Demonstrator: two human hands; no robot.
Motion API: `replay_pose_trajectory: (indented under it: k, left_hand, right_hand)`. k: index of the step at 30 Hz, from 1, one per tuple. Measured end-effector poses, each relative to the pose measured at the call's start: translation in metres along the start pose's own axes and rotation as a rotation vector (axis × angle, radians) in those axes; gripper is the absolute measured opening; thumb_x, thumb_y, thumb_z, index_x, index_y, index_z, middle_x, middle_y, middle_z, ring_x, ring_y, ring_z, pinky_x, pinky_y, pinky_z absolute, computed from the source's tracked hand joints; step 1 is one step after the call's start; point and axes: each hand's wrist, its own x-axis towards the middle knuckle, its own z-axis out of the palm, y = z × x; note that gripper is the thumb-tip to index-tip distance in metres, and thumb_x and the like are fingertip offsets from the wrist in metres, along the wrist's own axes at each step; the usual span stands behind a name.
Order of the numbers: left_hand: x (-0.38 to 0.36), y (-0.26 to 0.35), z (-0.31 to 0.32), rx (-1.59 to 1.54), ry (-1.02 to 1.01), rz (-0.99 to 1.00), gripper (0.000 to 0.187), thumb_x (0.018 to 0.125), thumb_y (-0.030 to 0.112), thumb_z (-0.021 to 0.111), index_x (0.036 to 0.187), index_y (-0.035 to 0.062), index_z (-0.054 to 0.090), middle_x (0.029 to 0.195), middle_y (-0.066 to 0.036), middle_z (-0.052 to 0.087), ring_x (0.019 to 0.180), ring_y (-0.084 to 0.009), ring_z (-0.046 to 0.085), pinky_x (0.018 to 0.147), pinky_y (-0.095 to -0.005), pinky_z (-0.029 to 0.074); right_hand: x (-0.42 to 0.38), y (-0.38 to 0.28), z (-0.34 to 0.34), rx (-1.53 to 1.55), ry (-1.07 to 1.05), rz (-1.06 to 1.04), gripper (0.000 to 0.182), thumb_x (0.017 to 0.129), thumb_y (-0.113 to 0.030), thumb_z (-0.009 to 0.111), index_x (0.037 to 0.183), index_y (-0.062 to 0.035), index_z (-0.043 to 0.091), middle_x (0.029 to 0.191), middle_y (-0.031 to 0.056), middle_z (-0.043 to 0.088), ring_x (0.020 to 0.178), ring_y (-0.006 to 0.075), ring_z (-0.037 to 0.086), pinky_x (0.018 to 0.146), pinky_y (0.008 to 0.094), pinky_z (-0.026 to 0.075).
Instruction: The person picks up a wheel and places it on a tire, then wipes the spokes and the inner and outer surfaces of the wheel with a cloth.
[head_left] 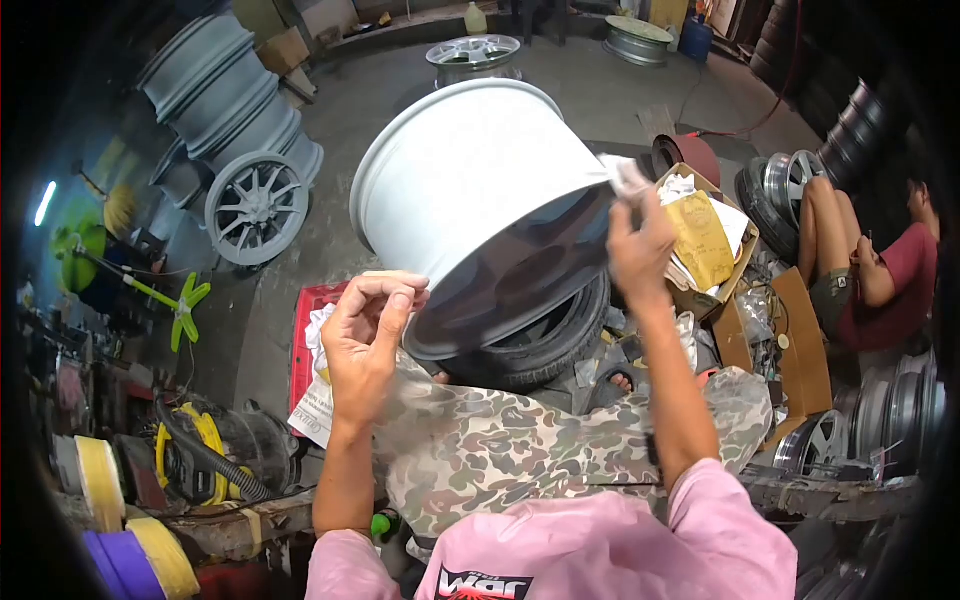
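Note:
A large wheel rim, coated pale white-grey, leans tilted above a black tyre, its dark open side facing me. My left hand is closed at the left of the rim's near lip, fingers curled and thumb pressed in, fingertips right on the edge. At the far right end of that lip, my right hand pinches a crumpled whitish cloth or pad. That piece is smeared by motion and meets the rim's edge in this view. Camouflage fabric covers my lap below the tyre.
Grey rims are stacked at left, a spoked one in front. A cardboard box with papers stands at right, near a seated person. A red tray lies by my left hand; a black-and-yellow machine sits lower left.

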Motion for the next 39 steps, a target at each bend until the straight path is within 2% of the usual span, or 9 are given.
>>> replay_pose_trajectory:
  k: [2, 5, 8, 12, 20, 26, 31, 34, 39]
  left_hand:
    - [0.008, 0.001, 0.004, 0.008, 0.016, 0.019, 0.01, 0.103, 0.004, 0.06, 0.106, -0.0038, 0.065, 0.108, -0.01, 0.07, 0.097, -0.0137, 0.067, 0.093, -0.0305, 0.055]
    - [0.021, 0.007, 0.016, 0.047, 0.025, 0.061, 0.009, 0.103, 0.003, 0.06, 0.106, -0.004, 0.065, 0.106, -0.01, 0.069, 0.096, -0.0135, 0.066, 0.092, -0.0303, 0.055]
    - [0.031, 0.02, 0.014, 0.097, 0.042, 0.245, 0.007, 0.102, 0.0, 0.059, 0.104, -0.0044, 0.064, 0.106, -0.011, 0.068, 0.095, -0.0149, 0.066, 0.093, -0.0311, 0.054]
    - [0.03, 0.022, -0.007, 0.172, 0.095, 0.203, 0.008, 0.102, 0.001, 0.058, 0.104, -0.0031, 0.065, 0.104, -0.01, 0.068, 0.096, -0.0148, 0.066, 0.092, -0.0308, 0.054]
    - [0.065, 0.021, 0.059, 0.331, -0.087, 0.441, 0.01, 0.102, 0.002, 0.058, 0.104, -0.004, 0.066, 0.105, -0.012, 0.069, 0.098, -0.0182, 0.067, 0.093, -0.033, 0.053]
    - [0.071, 0.003, 0.079, 0.852, -0.337, 0.494, 0.024, 0.1, 0.005, 0.061, 0.123, -0.0001, 0.068, 0.122, -0.02, 0.067, 0.116, -0.0329, 0.066, 0.1, -0.0389, 0.05]
    - [0.11, -0.035, 0.085, 1.164, -0.391, 0.736, 0.031, 0.095, 0.011, 0.069, 0.125, 0.0019, 0.066, 0.122, -0.019, 0.067, 0.113, -0.039, 0.065, 0.094, -0.044, 0.053]
    - [0.136, -0.048, 0.065, 1.042, -0.366, 0.55, 0.033, 0.098, 0.014, 0.066, 0.129, 0.0032, 0.065, 0.119, -0.019, 0.069, 0.109, -0.0396, 0.066, 0.093, -0.0421, 0.053]
    - [0.215, -0.044, 0.039, 0.839, -0.36, 0.253, 0.039, 0.106, 0.029, 0.059, 0.134, 0.0015, 0.065, 0.109, -0.013, 0.072, 0.1, -0.0211, 0.066, 0.089, -0.0314, 0.051]
  right_hand:
    - [-0.018, -0.045, 0.025, -0.071, 0.022, -0.359, 0.027, 0.09, -0.003, 0.063, 0.116, -0.0006, 0.071, 0.123, 0.0216, 0.071, 0.114, 0.0356, 0.07, 0.106, 0.0457, 0.052]
    - [-0.055, -0.101, 0.054, 0.027, -0.334, -0.664, 0.015, 0.093, -0.013, 0.06, 0.104, -0.0088, 0.07, 0.132, 0.011, 0.068, 0.123, 0.0258, 0.066, 0.112, 0.0446, 0.049]
    - [-0.035, -0.073, 0.038, -0.029, -0.259, -0.784, 0.03, 0.093, -0.013, 0.061, 0.12, -0.0132, 0.072, 0.133, 0.009, 0.068, 0.124, 0.0243, 0.065, 0.113, 0.044, 0.048]
    - [0.011, 0.008, 0.001, -0.116, 0.029, -0.218, 0.03, 0.096, -0.004, 0.06, 0.124, -0.0006, 0.07, 0.129, 0.0194, 0.069, 0.124, 0.0386, 0.064, 0.108, 0.0492, 0.05]
    - [-0.048, -0.067, 0.062, 0.084, -0.218, -0.758, 0.032, 0.091, -0.015, 0.061, 0.12, -0.0086, 0.072, 0.134, 0.0104, 0.068, 0.13, 0.0256, 0.062, 0.12, 0.0451, 0.041]
    - [-0.019, 0.077, 0.017, -0.085, 0.246, 0.171, 0.033, 0.105, -0.009, 0.051, 0.133, 0.0054, 0.063, 0.136, 0.0251, 0.063, 0.129, 0.0425, 0.059, 0.112, 0.0509, 0.043]
    - [-0.012, -0.011, 0.044, 0.066, 0.151, -0.327, 0.042, 0.091, -0.003, 0.065, 0.132, -0.004, 0.068, 0.142, 0.0183, 0.062, 0.138, 0.0344, 0.056, 0.119, 0.0492, 0.04]
    - [0.016, -0.007, 0.054, 0.105, 0.001, -0.487, 0.045, 0.088, -0.006, 0.066, 0.133, -0.0046, 0.067, 0.141, 0.0174, 0.063, 0.134, 0.0332, 0.059, 0.117, 0.0487, 0.043]
    - [0.036, 0.126, 0.069, -0.201, 0.175, -0.131, 0.043, 0.099, -0.005, 0.057, 0.142, -0.0016, 0.058, 0.142, 0.0231, 0.06, 0.13, 0.0397, 0.059, 0.11, 0.0457, 0.048]
